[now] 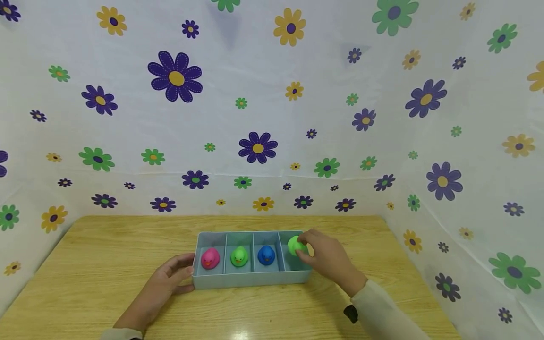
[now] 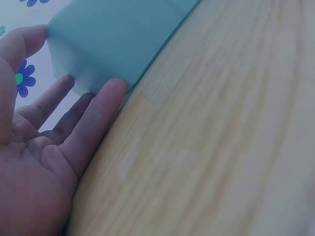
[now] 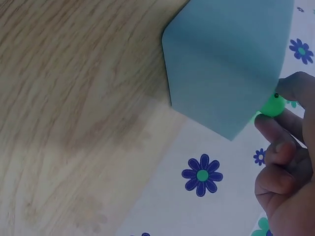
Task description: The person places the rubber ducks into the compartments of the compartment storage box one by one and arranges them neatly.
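Note:
A grey-blue tray (image 1: 250, 280) with compartments in a row sits on the wooden table. From left to right it has a pink rubber duck (image 1: 210, 259), a green rubber duck (image 1: 239, 257) and a blue rubber duck (image 1: 266, 255), one per compartment. My right hand (image 1: 329, 255) pinches another green rubber duck (image 1: 295, 245) over the rightmost compartment; in the right wrist view this duck (image 3: 273, 105) shows between thumb and fingers above the rim. At the tray's left end, my left hand (image 1: 167, 278) touches the wall with nearly straight fingers (image 2: 106, 105).
The wooden table (image 1: 127, 250) extends on both sides of the tray and in front of it. Behind it and along the sides hangs a white cloth (image 1: 229, 118) printed with purple, green and yellow flowers.

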The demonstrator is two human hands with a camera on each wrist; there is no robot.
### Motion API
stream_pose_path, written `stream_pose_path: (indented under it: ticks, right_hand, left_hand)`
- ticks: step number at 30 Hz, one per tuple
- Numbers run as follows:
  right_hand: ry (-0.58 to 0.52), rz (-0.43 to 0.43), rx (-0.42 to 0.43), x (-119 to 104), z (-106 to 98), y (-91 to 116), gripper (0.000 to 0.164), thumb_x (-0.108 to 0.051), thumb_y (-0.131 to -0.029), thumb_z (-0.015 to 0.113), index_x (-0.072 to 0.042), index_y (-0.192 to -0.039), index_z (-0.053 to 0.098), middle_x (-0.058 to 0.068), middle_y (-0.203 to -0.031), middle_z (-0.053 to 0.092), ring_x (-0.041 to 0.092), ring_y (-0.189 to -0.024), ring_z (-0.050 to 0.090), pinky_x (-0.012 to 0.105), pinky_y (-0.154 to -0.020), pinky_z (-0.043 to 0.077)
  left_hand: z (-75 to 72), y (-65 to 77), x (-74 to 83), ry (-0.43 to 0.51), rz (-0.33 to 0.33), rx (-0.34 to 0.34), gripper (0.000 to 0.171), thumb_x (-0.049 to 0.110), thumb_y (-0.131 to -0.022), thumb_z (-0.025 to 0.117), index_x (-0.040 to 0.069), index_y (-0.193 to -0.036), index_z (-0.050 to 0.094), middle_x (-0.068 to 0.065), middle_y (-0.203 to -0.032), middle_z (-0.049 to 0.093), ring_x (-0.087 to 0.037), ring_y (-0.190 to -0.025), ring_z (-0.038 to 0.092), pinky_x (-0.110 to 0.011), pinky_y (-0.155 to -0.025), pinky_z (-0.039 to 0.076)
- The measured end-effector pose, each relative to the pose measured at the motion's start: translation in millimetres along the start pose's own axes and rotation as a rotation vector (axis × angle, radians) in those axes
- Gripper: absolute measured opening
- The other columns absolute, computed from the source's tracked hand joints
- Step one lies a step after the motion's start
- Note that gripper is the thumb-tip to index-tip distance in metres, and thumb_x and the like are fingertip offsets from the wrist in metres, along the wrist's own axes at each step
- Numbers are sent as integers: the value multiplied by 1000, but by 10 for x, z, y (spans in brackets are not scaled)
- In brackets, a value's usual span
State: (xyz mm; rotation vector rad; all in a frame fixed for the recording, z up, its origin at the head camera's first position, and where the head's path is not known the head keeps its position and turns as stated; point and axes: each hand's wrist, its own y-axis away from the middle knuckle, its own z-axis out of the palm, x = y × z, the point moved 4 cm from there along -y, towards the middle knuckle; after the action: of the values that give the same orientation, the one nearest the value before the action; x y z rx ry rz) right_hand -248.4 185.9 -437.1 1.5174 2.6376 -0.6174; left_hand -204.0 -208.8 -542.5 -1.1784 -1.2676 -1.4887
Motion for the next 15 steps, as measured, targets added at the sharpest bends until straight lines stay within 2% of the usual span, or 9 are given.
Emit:
stream_pose_path:
  ticks: [5, 15]
  right_hand:
    - [-2, 44, -98, -7, 117, -54, 20, -27, -91, 80, -16, -105, 72, -7, -95, 67, 10, -77, 62, 25, -68, 56]
    - [-44, 64, -184, 36, 236, -112, 18, -24, -92, 79, -13, -105, 73, -4, -94, 70, 15, -83, 65, 34, -77, 60]
  left_hand:
    - [-7, -2, 8, -2, 1, -5, 61, 33, -103, 65, 6, -153, 44, -18, -153, 48, -31, -130, 56, -39, -93, 61]
    - [2, 2, 7, -1, -6, -10, 60, 31, -104, 64, 6, -153, 44, -18, -153, 47, -30, -129, 57, -39, -94, 61]
